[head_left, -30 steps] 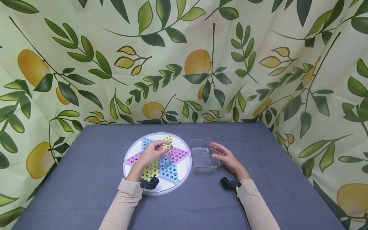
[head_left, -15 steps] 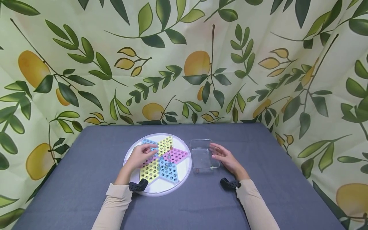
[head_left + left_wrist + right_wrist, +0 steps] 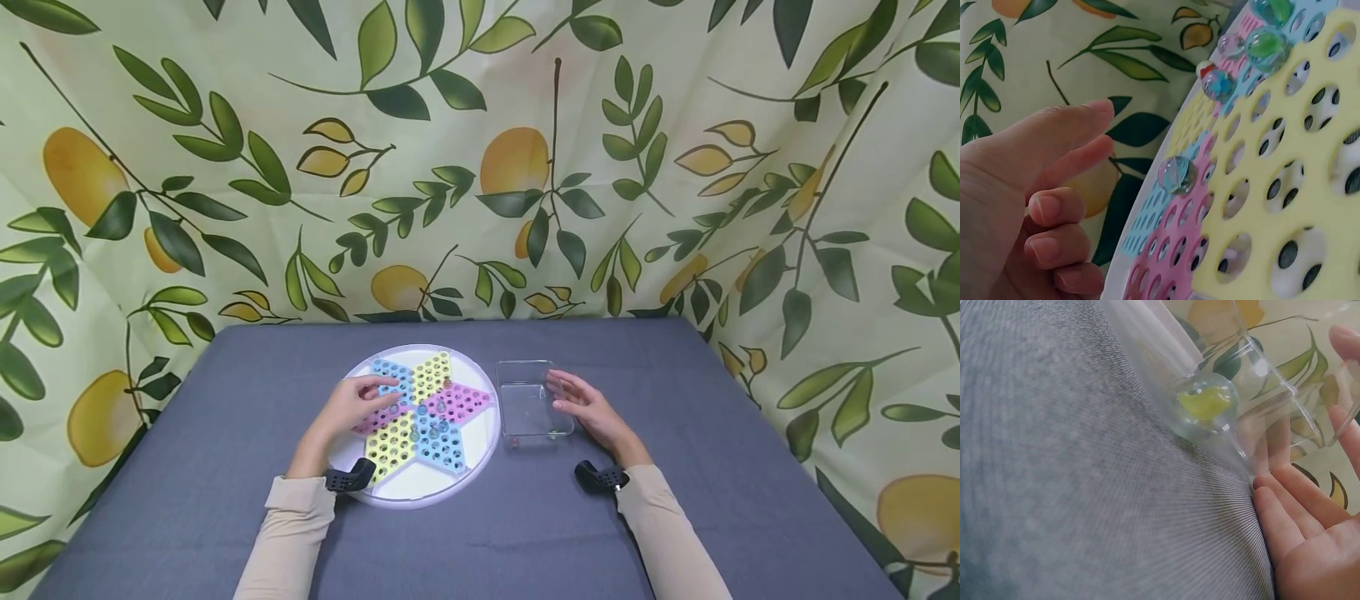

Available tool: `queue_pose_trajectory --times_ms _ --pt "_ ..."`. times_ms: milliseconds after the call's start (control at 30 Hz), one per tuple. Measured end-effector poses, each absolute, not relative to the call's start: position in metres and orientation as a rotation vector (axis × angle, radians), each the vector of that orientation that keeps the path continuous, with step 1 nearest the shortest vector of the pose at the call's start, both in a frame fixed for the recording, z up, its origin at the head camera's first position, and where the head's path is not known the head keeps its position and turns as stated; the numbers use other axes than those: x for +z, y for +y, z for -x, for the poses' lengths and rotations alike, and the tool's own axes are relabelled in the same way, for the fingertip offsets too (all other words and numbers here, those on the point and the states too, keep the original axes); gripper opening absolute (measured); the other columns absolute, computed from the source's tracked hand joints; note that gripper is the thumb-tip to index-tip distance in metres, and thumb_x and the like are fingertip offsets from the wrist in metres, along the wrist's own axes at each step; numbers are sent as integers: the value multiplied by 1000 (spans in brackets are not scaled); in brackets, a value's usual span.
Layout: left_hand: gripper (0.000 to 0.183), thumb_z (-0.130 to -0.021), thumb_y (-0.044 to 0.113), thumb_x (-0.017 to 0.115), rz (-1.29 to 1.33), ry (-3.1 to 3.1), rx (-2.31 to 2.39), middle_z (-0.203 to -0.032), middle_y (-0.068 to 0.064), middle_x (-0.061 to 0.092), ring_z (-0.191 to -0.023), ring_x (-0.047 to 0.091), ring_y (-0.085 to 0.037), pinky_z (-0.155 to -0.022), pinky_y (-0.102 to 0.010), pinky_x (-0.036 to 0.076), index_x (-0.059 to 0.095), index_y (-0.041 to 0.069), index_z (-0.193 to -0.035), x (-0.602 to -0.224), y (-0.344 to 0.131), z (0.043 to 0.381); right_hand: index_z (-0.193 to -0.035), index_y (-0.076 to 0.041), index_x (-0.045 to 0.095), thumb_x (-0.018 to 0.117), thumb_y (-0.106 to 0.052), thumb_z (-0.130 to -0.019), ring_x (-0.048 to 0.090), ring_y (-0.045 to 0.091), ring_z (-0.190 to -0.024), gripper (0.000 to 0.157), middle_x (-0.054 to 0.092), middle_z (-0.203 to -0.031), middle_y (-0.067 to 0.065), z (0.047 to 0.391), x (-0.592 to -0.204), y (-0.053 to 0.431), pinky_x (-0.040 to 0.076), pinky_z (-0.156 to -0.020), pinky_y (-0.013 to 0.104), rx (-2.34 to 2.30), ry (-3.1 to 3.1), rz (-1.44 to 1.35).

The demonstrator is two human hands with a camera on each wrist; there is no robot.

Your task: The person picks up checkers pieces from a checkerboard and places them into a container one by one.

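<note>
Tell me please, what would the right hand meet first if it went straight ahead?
Most likely the clear box, on its right side; whether the right hand touches it is unclear.

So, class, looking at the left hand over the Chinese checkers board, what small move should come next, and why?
Probably the left hand should pinch the clear marble nearest it. That hand looks empty, and the marble sits on the Chinese checkers board close by its fingers, while the right hand is at the transparent box.
</note>
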State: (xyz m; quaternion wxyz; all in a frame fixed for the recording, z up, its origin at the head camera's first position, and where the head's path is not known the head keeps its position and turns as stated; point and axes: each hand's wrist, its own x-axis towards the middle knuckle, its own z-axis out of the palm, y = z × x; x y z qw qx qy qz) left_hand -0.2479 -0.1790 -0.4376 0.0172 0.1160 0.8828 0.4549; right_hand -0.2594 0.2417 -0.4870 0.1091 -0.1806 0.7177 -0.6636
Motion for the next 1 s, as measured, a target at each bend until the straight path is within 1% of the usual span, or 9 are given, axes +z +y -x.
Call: queue_pose_trajectory --times_ms 67,200,300,367,500,600,700,833,1000 --pt "38 -86 24 72 -345 2724 1400 -65 5 38 -56 33 -1 -51 -19 32 67 2 -117 -437 -183 248 -147 3 29 61 -10 -93 33 27 -144 65 26 -154 29 260 -488 242 39 -100 7 -1949 2115 539" --pt "39 -85 25 72 -354 2707 1364 -66 4 39 -58 35 -2 -54 -20 33 68 3 -116 -436 -187 248 -147 2 29 62 -12 -92 43 5 -137 65 27 -155 28 260 -486 243 38 -101 7 -1949 2119 522" --pt "40 -84 26 74 -373 2694 1335 -67 4 41 -60 37 -3 -56 -20 35 68 3 -116 -437 -189 247 -147 2 30 62 -11 -92 45 -5 -130 65 27 -155 27 259 -485 242 39 -101 7 -1956 2115 513" --pt "40 -83 27 75 -361 2684 1317 -67 4 42 -61 38 -4 -57 -20 35 69 4 -115 -438 -189 247 -147 1 30 62 -11 -92 45 -3 -131 65 28 -155 27 259 -484 242 39 -100 8 -1955 2120 508" --pt "39 -82 27 75 -317 2684 1250 -66 5 43 -62 39 -6 -58 -20 35 70 5 -113 -440 -190 248 -147 3 29 61 -11 -92 39 16 -141 65 27 -154 28 259 -486 242 40 -100 8 -1950 2124 530" --pt "38 -81 26 75 -304 2692 1221 -66 5 42 -63 40 -7 -59 -20 35 70 6 -113 -442 -190 249 -148 3 28 60 -10 -93 32 29 -145 65 27 -154 29 259 -486 241 40 -100 8 -1948 2121 541" --pt "37 -81 25 76 -311 2702 1217 -67 5 43 -63 41 -7 -58 -20 37 71 5 -112 -442 -189 248 -147 3 29 60 -10 -93 30 33 -145 64 27 -154 29 258 -486 241 40 -100 8 -1948 2125 535" --pt "35 -81 23 76 -313 2712 1216 -68 5 44 -64 44 -7 -56 -19 39 71 5 -110 -443 -187 247 -147 2 29 60 -9 -93 32 30 -145 64 27 -155 28 259 -486 242 39 -100 7 -1949 2125 523" --pt "31 -81 19 76 -283 2714 1238 -68 4 45 -60 47 -6 -51 -18 41 72 5 -108 -445 -184 246 -148 1 30 61 -12 -92 41 10 -140 65 27 -155 26 258 -486 242 39 -101 7 -1954 2121 505"
